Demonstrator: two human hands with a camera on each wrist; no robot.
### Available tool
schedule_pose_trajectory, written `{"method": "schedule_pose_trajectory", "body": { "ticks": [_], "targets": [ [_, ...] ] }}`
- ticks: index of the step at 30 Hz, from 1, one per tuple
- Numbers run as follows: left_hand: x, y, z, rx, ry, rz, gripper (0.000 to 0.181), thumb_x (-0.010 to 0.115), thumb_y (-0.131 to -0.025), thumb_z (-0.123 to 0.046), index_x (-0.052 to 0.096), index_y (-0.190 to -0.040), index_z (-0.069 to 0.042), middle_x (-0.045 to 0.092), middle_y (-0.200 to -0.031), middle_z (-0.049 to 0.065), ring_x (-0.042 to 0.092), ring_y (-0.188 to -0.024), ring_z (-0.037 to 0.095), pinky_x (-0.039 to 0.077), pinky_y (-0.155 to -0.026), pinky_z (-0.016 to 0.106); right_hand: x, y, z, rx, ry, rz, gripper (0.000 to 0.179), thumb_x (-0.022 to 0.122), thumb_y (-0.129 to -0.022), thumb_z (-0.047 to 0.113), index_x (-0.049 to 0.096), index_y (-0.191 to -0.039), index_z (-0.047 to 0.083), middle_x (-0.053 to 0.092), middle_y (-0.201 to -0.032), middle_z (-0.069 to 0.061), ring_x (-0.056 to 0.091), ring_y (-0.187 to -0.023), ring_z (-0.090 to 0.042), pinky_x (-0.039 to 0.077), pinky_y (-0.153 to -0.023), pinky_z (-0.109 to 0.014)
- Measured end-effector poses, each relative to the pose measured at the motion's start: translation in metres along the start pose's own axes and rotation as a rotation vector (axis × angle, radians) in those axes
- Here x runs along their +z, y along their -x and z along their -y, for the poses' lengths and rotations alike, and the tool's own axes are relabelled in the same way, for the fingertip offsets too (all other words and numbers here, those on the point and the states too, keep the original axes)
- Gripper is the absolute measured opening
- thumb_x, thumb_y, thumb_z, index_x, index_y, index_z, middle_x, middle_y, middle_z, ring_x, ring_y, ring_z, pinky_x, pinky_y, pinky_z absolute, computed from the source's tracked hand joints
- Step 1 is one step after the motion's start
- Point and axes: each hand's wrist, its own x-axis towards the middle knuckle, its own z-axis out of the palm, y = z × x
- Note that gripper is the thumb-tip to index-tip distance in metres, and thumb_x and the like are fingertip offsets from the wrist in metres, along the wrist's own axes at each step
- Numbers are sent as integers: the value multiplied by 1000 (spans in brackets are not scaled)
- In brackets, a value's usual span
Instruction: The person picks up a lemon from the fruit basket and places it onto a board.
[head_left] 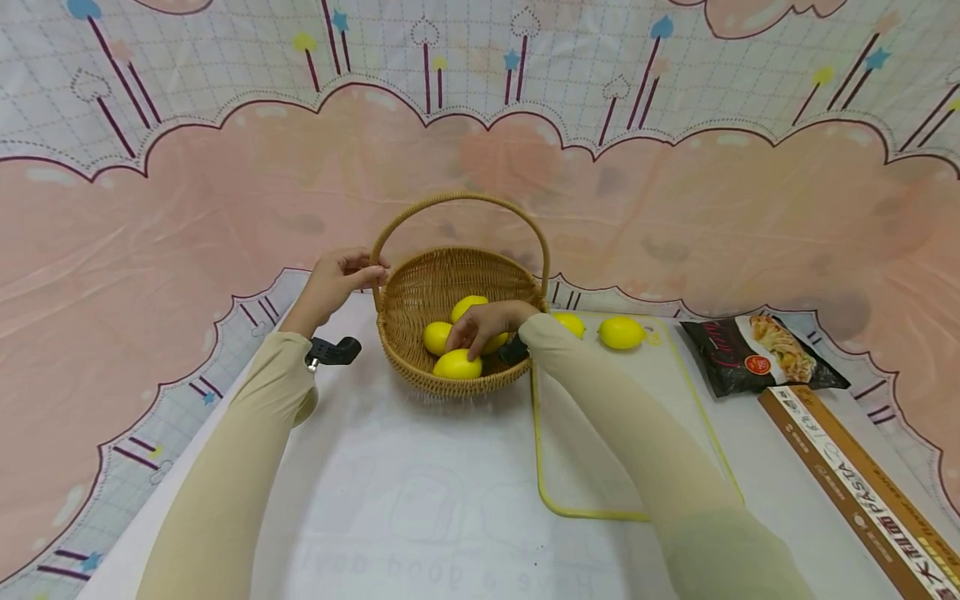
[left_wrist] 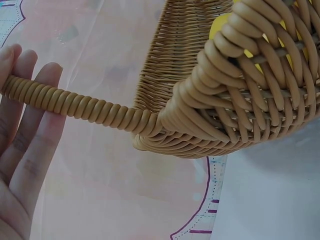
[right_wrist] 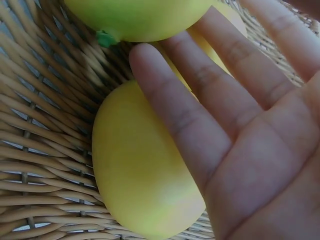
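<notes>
A wicker basket (head_left: 405, 287) with a tall arched handle stands on the table, its opening toward me. My left hand (head_left: 337, 279) holds the handle's left side; in the left wrist view, fingers (left_wrist: 35, 145) pass behind the wrapped handle (left_wrist: 82, 106). Inside the basket lie several yellow lemons (head_left: 437, 338). My right hand (head_left: 491, 323) is among them, fingertips at the front lemon (head_left: 456, 365). The right wrist view shows its fingers (right_wrist: 175, 115) extended, touching a green-tipped lemon (right_wrist: 145, 17) above and lying over another lemon (right_wrist: 140, 165). The right thumb is barely visible there.
Right of the basket lies a yellow-edged cutting board (head_left: 600, 450) with one lemon (head_left: 621, 332) and another lemon (head_left: 572, 324) partly behind my right wrist. Further right are a black food packet (head_left: 720, 358) and a long pasta box (head_left: 855, 483). A patterned cloth (head_left: 300, 200) hangs behind.
</notes>
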Motion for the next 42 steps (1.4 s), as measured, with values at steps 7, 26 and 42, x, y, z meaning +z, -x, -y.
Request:
{"method": "schedule_pose_trajectory", "body": {
  "ticks": [7,26,42],
  "targets": [
    [1,0,-1,22,0,3,24,63,-90,-19,64,-104,0,67,-86,-12,65,-80,1,55,-77,20,0,2,1,0,22,9,39,62,-87,-1,54,-125,-5,57,-129,-18,53,-120,-25,45,-102,-30],
    [1,0,-3,4,-19,6,23,64,-89,-20,64,-104,-2,68,-88,-8,65,-80,3,56,-81,28,0,2,1,45,45,46,44,64,-86,1,53,-129,-3,55,-132,-17,52,-123,-25,45,-101,-30],
    [1,0,-4,11,-23,13,25,64,-90,-20,63,-104,0,69,-90,-4,65,-79,1,56,-77,21,5,1,2,117,24,49,50,68,-84,2,52,-132,2,51,-138,-15,47,-130,-25,43,-105,-31]
  ]
}}
